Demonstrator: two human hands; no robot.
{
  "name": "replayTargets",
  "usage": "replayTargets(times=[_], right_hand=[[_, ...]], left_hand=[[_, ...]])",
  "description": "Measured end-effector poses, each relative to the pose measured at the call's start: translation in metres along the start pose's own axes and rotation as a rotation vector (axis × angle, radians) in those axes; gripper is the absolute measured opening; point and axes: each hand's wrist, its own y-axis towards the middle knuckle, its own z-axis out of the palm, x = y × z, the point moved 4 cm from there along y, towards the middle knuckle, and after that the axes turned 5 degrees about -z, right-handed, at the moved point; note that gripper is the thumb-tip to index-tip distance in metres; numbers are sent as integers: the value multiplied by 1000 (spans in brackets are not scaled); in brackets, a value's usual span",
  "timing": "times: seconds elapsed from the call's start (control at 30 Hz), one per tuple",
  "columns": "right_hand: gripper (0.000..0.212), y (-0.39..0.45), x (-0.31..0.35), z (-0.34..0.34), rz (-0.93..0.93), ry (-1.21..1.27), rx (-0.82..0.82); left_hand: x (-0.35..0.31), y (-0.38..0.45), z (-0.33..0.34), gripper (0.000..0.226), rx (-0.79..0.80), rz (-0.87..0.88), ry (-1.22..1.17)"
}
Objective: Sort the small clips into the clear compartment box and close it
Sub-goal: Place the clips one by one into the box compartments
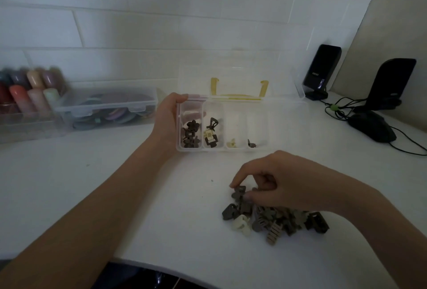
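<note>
The only writing in view sat on the nearer of two black speakers (321, 72), a pale brand word too blurred to read; the second speaker (390, 84) stood to its right, with a black mouse (372, 126) in front. The clear compartment box (245, 149) lay open on the white counter (115, 196), long axis running left to right, its lid (240, 76) with two yellow latches standing up against the tiled wall. Four compartments held clips: dark flower-shaped ones in the first, dark and cream ones in the second, one cream clip in the third, one dark clip in the fourth. The left hand (167, 120) gripped the box's left end, thumb over the rim. The right hand (275, 181) pinched a dark clip (239, 193) at the top of the loose pile of clips (272, 219), mostly grey-brown with one cream, lying near the box's front edge.
</note>
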Motion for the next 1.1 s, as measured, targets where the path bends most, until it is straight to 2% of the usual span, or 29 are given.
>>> replayTargets(times=[0.2,0.33,0.5,0.57,0.73,0.83,0.93,1.03,1.1], right_hand=[[22,3,8,-6,-120,95,-239],[25,12,11,-9,-152,252,-408],[24,48,29,-32,-194,162,-606],[21,69,37,-39,-192,57,-626],[22,110,40,-34,-110,-494,-605],[13,117,40,-27,-131,-609,-674],[17,115,36,-25,-104,-591,-610],[21,98,30,-38,-99,-349,-587],[19,80,26,-48,-115,-214,-618]], left_hand=[[0,1,0,39,3,22,24],[-1,1,0,45,-7,-2,30],[3,-4,5,40,66,-74,-42],[6,-3,5,31,57,-59,-71],[12,0,3,24,1,-77,-114],[12,1,4,20,6,-73,-149],[11,0,4,34,48,-85,-156],[12,-3,3,43,41,-126,-135],[12,-4,2,58,0,-139,-90]])
